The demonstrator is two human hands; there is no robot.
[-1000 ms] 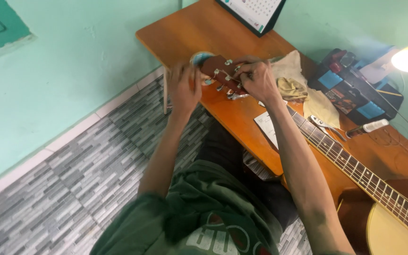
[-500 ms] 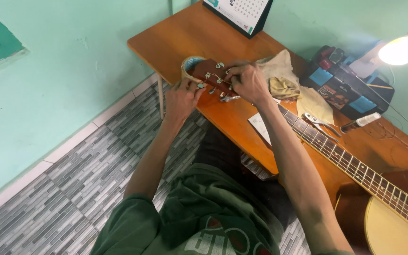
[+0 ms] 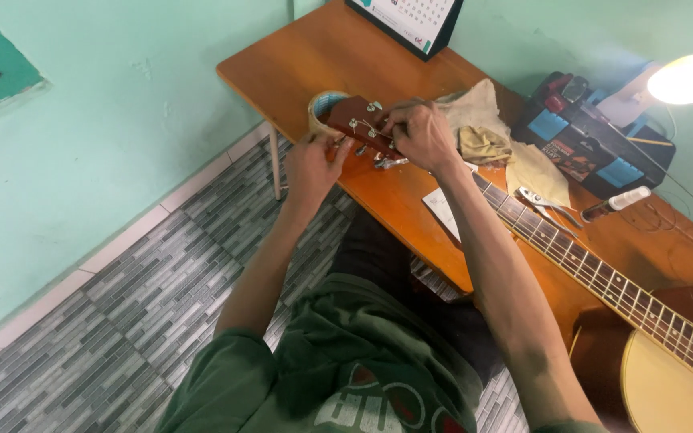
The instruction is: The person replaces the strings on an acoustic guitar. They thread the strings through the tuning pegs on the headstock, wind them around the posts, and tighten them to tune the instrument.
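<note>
On the desk (image 3: 314, 60), at its near-left corner: an acoustic guitar, laid flat, with both hands at its head end.

Guitar (image 3: 667, 377): pale top, brown sides; body at the right edge of view, neck running up and left across the desk.
Headstock (image 3: 358, 124): reddish-brown wood, resting on a roll of tape (image 3: 320, 108) close to the desk edge.
Tuning pegs (image 3: 387, 162): small bright metal knobs along both edges of the headstock.
Left hand (image 3: 312, 164): fingers pinched narrow at a peg on the near edge of the headstock.
Right hand (image 3: 423, 132): curled over the top of the headstock, fingertips closed on it by the far pegs; whether it pinches a string I cannot tell.
Handling, judged: the guitar is light for its bulk, hollow and easily dented; the neck is stiff and the soundest place to grip. The pegs are small and smooth, likely to slip, and best held between thumb and forefinger.
Cloth (image 3: 475, 120): beige, crumpled, just beside the right hand.
Pliers (image 3: 543, 200): lying near the neck.
Tool case (image 3: 595, 148): black with blue patches, at the far side.
Lamp (image 3: 683, 76): lit, at the far right.
Calendar (image 3: 407, 16): standing at the far edge.
</note>
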